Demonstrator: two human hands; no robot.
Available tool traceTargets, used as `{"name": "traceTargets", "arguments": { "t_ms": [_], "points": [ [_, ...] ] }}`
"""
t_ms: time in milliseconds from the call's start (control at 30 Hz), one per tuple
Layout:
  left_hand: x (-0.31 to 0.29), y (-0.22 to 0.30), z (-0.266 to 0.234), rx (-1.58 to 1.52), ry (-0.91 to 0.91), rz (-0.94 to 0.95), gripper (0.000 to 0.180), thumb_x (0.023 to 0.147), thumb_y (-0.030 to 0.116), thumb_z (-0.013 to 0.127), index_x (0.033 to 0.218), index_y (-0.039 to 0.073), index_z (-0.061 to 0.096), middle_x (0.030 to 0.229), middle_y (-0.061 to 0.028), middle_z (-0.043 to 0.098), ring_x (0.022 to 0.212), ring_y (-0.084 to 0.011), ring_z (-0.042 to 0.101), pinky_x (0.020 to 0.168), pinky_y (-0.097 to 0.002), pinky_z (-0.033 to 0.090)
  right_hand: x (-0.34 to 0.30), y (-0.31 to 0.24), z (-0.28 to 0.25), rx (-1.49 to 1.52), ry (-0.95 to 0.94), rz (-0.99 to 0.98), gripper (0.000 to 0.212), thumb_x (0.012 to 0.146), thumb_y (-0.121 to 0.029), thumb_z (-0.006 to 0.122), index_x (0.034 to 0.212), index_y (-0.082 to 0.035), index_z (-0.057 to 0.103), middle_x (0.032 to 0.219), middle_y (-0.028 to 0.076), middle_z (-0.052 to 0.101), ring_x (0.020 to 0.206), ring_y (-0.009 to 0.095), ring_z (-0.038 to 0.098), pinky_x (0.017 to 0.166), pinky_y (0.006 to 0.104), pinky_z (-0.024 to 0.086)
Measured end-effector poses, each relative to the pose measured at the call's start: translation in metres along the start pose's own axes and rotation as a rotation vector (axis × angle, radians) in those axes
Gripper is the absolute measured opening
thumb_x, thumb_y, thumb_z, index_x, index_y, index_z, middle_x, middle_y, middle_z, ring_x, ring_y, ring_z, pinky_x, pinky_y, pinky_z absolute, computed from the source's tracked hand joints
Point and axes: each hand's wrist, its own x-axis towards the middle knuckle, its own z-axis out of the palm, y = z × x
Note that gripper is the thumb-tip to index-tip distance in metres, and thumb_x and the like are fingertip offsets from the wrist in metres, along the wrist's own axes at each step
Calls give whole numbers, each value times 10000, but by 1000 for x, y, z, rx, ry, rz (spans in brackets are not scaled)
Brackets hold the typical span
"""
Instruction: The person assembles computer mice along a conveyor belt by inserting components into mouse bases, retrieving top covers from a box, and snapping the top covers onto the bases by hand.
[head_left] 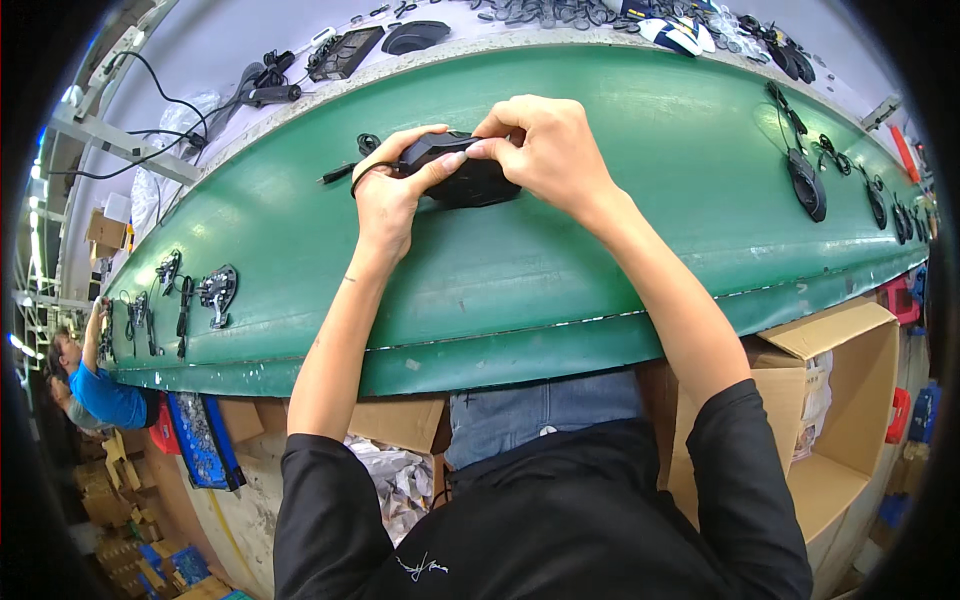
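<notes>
A black computer mouse (pixel 462 172) rests on the green conveyor belt (pixel 560 280) in front of me. My left hand (pixel 392 190) grips its left side, thumb lying along the top. My right hand (pixel 545 145) covers its right side, with the fingertips pinched at the mouse's top edge. The mouse's thin black cable (pixel 352 172) loops out to the left on the belt.
More black mice (pixel 806 183) with cables lie on the belt at the right, and mouse parts (pixel 217 291) at the left. An open cardboard box (pixel 840 400) stands at my lower right. A person in a blue shirt (pixel 100 390) works at far left.
</notes>
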Motion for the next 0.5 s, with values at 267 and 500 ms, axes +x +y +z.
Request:
{"name": "traceTargets", "arguments": {
  "t_ms": [267, 500],
  "points": [
    [2, -3, -1, -76, -41, -31, 356, 775, 55, 785, 1116, 48, 684, 978, -35, 678, 851, -102, 635, 729, -222, 500, 3, 7, -3, 83, -134, -94, 233, 753, -105, 738, 985, -94, 756, 842, 101, 636, 742, 274, 605, 680, 377, 470],
    [7, -4, -9, -244, 52, -39, 343, 782, 60, 789, 1105, 24, 677, 1001, -62, 678, 874, -127, 651, 737, -236, 533, 1, 12, 9, -38, 57, -182, 335, 827, -151, 737, 1157, -108, 703, 970, 76, 687, 820, 197, 643, 702, 298, 504]
  ]
}}
